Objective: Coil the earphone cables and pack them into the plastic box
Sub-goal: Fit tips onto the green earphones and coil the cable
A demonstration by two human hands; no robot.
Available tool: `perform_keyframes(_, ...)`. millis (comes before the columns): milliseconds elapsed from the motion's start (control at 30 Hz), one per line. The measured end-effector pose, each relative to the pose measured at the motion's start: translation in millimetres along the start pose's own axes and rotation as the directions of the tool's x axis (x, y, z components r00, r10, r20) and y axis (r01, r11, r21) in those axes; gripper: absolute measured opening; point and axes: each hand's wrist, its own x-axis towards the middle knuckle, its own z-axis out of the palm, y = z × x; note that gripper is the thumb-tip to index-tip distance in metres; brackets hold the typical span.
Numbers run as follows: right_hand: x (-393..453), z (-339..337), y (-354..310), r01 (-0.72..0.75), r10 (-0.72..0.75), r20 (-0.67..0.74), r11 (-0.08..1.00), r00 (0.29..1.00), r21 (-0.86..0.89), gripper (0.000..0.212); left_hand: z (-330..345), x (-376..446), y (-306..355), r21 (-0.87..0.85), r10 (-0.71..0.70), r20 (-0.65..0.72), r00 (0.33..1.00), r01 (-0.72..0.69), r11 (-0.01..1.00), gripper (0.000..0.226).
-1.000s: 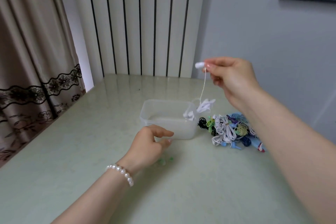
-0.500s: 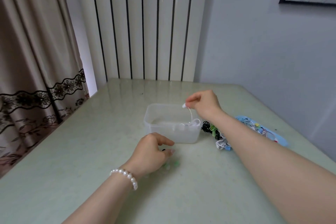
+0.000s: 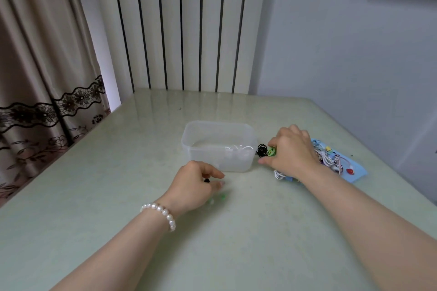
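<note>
One white earphone point(image 3: 236, 149) sits in the plastic box point(image 3: 218, 145); right hand point(image 3: 292, 151) pinches a green coil point(image 3: 271, 151) from the pile point(image 3: 328, 157), left hand point(image 3: 195, 184) holds something small and dark

Plastic box point(image 3: 203, 149) top open; earphone pile point(image 3: 328, 156) just right.

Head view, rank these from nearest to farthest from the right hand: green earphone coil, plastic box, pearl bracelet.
1. green earphone coil, at the right hand fingertips.
2. plastic box, just to its left.
3. pearl bracelet, on the left wrist, nearer the camera.
</note>
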Motion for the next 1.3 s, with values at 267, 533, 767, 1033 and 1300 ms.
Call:
perform_keyframes(267,8,-9,8,-0.103,0.133,-0.175,0.980,0.976,0.167,0.018,-1,-1,1,-0.010,0.005,-0.020,1.000,-0.005,1.000,0.006)
perform_keyframes(533,9,-62,15,-0.124,0.540,-0.131,0.411,0.831,0.903,0.005,0,0,1,-0.052,0.013,-0.077,0.997,-0.017,0.998,0.008)
perform_keyframes(767,-25,-81,-1,-0.071,0.331,0.137,-0.204,0.934,0.976,0.010,1,-11,19,-0.369,0.023,-0.085,0.996,-0.053,0.928,0.012)
perform_keyframes(1033,-53,-66,-28,-0.291,0.004,0.346,-0.533,0.938,0.795,0.011,12,-22,33,-0.664,0.095,0.072,0.993,-0.024,0.747,0.025)
perform_keyframes(1300,-63,-58,-33,-0.360,-0.137,0.360,-0.640,0.923,0.678,0.014,16,-23,32,-0.702,0.063,0.270,0.961,0.152,0.696,0.040)
